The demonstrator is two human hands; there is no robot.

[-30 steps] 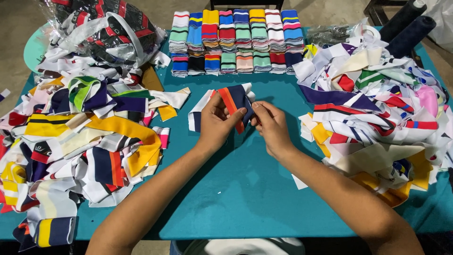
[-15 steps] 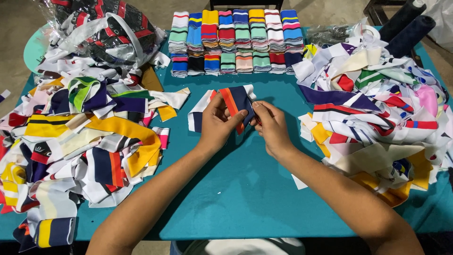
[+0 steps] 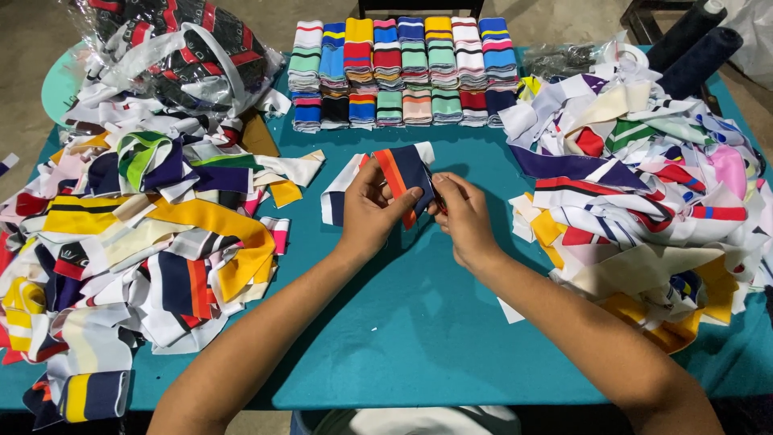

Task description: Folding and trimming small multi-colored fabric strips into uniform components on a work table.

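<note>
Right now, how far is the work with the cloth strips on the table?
Done, it seems: neat folded stacks stand in two rows at the far edge of the teal table. In hand: the left hand and right hand hold one navy, orange and white strip above the table. Left, it seems: a big loose pile on the left, another on the right, and a plastic bag of strips.

Bare forearms, no sleeves, rings

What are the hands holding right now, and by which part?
The left hand pinches a navy, orange and white fabric strip near its right end; the right hand meets that same end.
</note>
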